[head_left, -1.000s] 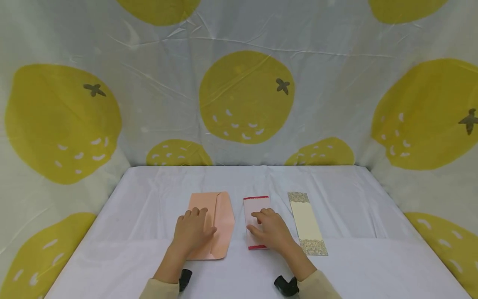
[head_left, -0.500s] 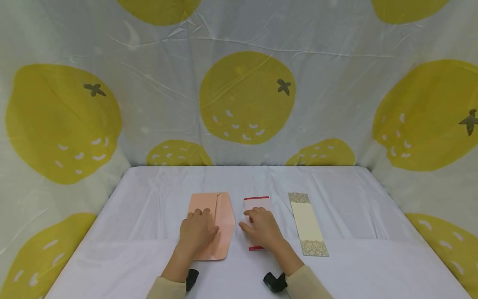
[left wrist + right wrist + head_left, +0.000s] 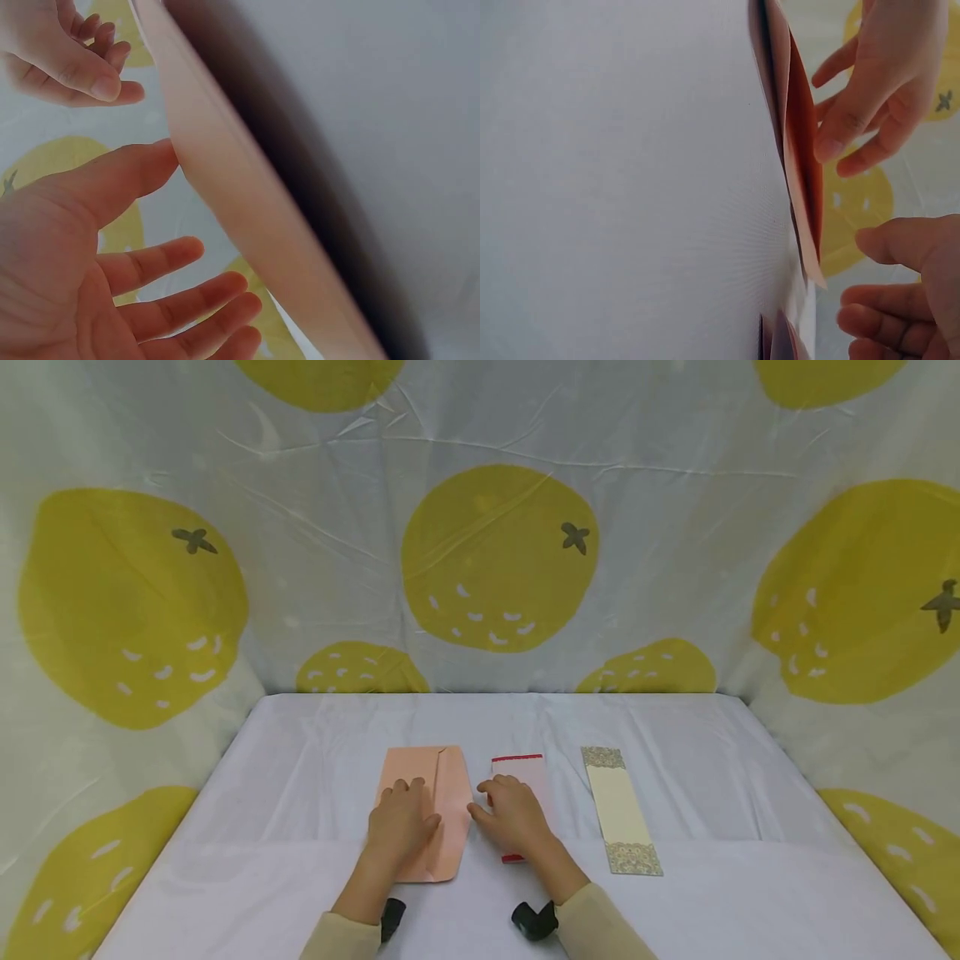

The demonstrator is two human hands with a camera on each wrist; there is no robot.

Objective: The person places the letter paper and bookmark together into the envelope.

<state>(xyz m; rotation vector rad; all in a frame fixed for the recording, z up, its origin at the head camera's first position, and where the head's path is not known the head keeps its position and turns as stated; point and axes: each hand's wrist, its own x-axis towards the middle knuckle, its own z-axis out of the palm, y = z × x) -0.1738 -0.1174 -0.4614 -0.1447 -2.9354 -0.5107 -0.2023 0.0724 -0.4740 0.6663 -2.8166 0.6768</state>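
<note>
A peach envelope [image 3: 453,810], its pointed flap folded out to the right, lies on the white table. My left hand [image 3: 399,821] is over its body; in the left wrist view the thumb [image 3: 157,161] appears to touch the paper, with the other fingers spread. My right hand [image 3: 513,818] hovers by the flap's right edge, thumb and forefinger apart and nothing between them. Partly hidden beneath that hand is a narrow pale pink card or envelope [image 3: 528,768] with red ends. In the right wrist view the peach paper [image 3: 802,172] stands slightly parted, showing a darker inside.
A long cream card [image 3: 618,802] with patterned gold bands at both ends lies to the right, slightly slanted. Black wrist-worn pieces [image 3: 534,921] sit under the forearms. A lemon-print curtain [image 3: 495,560] hangs behind and at both sides of the table [image 3: 712,760].
My right hand has moved left, from over the pink piece to the peach envelope's flap edge. The left hand has shifted slightly right on the envelope. The papers lie essentially where they were.
</note>
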